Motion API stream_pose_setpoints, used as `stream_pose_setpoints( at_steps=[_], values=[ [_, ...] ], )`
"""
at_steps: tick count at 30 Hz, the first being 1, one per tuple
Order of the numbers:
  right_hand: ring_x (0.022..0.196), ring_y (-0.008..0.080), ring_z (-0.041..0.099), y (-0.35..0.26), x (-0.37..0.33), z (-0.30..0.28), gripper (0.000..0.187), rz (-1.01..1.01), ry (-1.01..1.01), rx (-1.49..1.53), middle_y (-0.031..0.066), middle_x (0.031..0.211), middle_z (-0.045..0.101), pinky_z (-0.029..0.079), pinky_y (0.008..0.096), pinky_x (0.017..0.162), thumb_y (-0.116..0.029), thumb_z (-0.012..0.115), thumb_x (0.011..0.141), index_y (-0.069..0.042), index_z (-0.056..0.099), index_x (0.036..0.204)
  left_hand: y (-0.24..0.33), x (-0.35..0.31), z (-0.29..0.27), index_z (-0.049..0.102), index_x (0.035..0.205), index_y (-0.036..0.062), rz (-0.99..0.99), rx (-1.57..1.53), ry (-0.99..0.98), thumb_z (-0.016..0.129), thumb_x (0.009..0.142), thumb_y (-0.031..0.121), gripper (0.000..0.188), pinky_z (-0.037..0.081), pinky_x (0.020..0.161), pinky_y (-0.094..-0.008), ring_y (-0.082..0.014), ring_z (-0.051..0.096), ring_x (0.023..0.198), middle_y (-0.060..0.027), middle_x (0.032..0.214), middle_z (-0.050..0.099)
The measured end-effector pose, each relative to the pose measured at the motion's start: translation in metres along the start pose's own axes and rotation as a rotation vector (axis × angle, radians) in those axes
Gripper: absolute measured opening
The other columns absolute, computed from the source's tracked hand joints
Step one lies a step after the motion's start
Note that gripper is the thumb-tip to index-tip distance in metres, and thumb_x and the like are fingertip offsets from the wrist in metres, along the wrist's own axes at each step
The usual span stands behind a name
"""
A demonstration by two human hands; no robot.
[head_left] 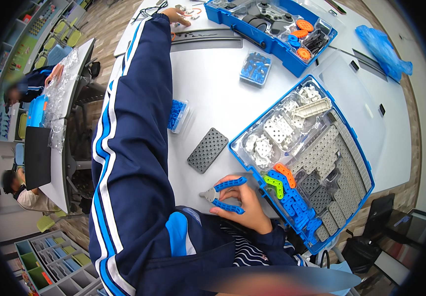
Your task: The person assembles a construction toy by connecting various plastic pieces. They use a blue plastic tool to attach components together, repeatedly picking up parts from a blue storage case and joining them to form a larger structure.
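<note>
My right hand [250, 204] is closed around the blue-handled pliers [212, 195]. Their handles are spread apart and the grey jaws point left. Just beyond the pliers, a dark grey perforated plate [207, 150] lies flat on the white table. My left arm stretches far across the table, and at its end my left hand [176, 17] has its fingers extended near several small parts and an orange wire [193, 11]. I see nothing held in it. Beside the left sleeve sits a clear box of blue pins [177, 116].
A blue case [230, 148] of sorted white, grey and coloured building parts lies at right. Another blue case [284, 54] with wheels and a controller stands at the far side. Between them and my arm is a clear box of blue pieces [256, 69]. A blue plastic bag [381, 49] lies far right.
</note>
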State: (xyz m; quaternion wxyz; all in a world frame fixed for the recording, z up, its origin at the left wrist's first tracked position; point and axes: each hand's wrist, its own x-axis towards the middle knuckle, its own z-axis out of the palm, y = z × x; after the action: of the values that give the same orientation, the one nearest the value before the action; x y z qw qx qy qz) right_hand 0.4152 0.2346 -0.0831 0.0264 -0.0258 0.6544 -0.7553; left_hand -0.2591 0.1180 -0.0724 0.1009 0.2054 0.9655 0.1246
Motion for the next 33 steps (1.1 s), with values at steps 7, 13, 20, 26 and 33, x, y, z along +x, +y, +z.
stream_pose_setpoints(
  at_steps=[7,13,20,26,33],
  values=[
    [0.092,0.0138,0.069,-0.001,0.001,-0.001,0.066,0.01,-0.002,-0.033,0.0085,0.103,0.064,0.059,0.0282,0.085,-0.015,0.092,0.075,-0.001,0.053,0.127,-0.064,0.071,0.015,0.07,0.121,0.0053,0.167,-0.622,-0.392,0.072,0.09,0.009,0.032,0.058,0.067,-0.0366,-0.0241,0.072,0.089,-0.0106,0.112,0.076],
    [0.092,0.014,0.07,-0.003,0.0,-0.001,0.065,0.018,0.011,-0.04,0.0082,0.1,0.064,0.059,0.0275,0.084,-0.016,0.092,0.075,-0.001,0.053,0.126,-0.105,0.095,0.015,0.056,0.13,0.0005,0.344,-0.812,-0.458,0.066,0.095,0.029,0.047,0.055,0.094,-0.0488,-0.0331,0.066,0.111,-0.0202,0.119,0.07],
    [0.093,0.0128,0.067,-0.001,-0.001,-0.001,0.068,0.034,-0.005,-0.036,0.0086,0.11,0.062,0.058,0.0266,0.084,-0.008,0.091,0.074,-0.001,0.05,0.127,-0.041,0.015,-0.024,0.057,0.114,0.0035,-0.231,-1.778,-0.16,0.067,0.087,0.02,0.032,0.054,0.085,-0.0461,-0.0356,0.061,0.099,-0.0224,0.107,0.059],
    [0.093,0.0133,0.068,-0.001,-0.001,0.0,0.066,0.028,0.01,-0.024,0.0087,0.107,0.063,0.059,0.0275,0.084,-0.01,0.091,0.075,0.0,0.052,0.126,-0.046,0.01,-0.048,0.063,0.114,0.0071,-0.098,-1.631,-0.269,0.062,0.09,0.016,0.025,0.053,0.077,-0.038,-0.0269,0.063,0.094,-0.0144,0.1,0.064],
    [0.093,0.0121,0.064,-0.001,0.0,-0.001,0.066,0.008,-0.004,0.013,0.0078,0.117,0.059,0.058,0.0282,0.085,-0.006,0.09,0.075,-0.002,0.052,0.128,0.142,-0.087,-0.053,0.063,0.125,-0.0034,0.401,-0.916,-0.495,0.065,0.095,0.009,0.032,0.056,0.083,-0.0299,-0.0176,0.066,0.098,-0.0124,0.11,0.069]
  ],
)
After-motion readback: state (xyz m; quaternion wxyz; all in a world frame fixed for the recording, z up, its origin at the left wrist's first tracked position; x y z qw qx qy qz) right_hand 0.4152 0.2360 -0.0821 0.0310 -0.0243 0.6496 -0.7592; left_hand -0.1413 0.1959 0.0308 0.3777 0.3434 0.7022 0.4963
